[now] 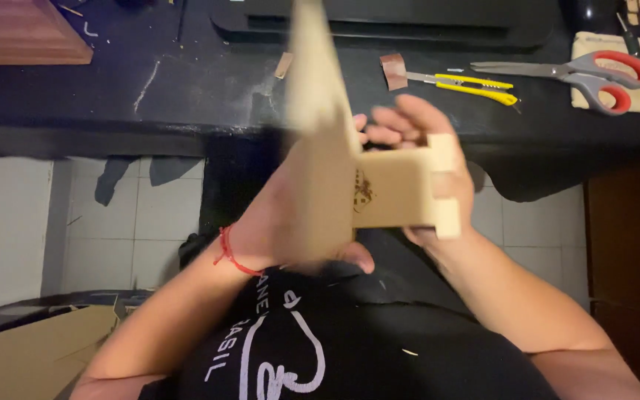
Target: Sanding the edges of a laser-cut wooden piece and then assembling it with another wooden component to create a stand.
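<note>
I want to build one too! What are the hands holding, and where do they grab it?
Left hand grips the tall wooden panel near its bottom; right hand holds the notched wooden piece from behind.

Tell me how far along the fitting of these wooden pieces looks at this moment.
Done: a notched flat wooden piece already meets the tall blurred panel at a right angle. In hand: the left hand grips the panel, the right hand holds the notched piece. Whether the joint is fully seated cannot be told from the blur. Left: its end tabs stand bare, and the scissors and yellow utility knife lie unused on the dark bench.
</note>
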